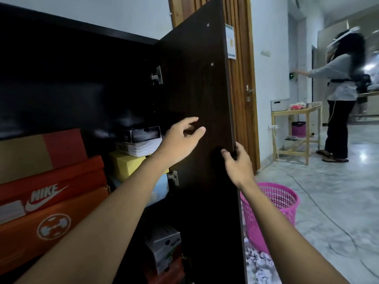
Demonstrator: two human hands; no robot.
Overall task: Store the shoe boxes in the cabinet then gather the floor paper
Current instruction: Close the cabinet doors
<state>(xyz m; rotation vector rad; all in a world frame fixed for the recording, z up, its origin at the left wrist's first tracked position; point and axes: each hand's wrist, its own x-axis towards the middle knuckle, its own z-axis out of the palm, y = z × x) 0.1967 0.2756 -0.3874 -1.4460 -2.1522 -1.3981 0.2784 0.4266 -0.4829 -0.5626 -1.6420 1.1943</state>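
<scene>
The dark cabinet (86, 64) stands open on the left, its dark brown door (196, 78) swung out in the middle of the view. My right hand (238, 162) grips the door's outer edge, thumb on the inner face. My left hand (182, 140) hovers open in front of the door's inner face and holds nothing. Inside are stacked shoe boxes: an orange Nike box (51, 193), a yellow box (127, 165), a black-and-white box (141, 136) and grey boxes (164, 247) lower down. Crumpled paper (260, 265) lies on the floor behind the door.
A pink mesh basket (281, 206) stands on the marble floor right of the door. A wooden room door (244, 78) is behind it. Farther right are a small wooden table (297, 128) and a person (340, 95) standing with their back turned. A cable runs across the floor.
</scene>
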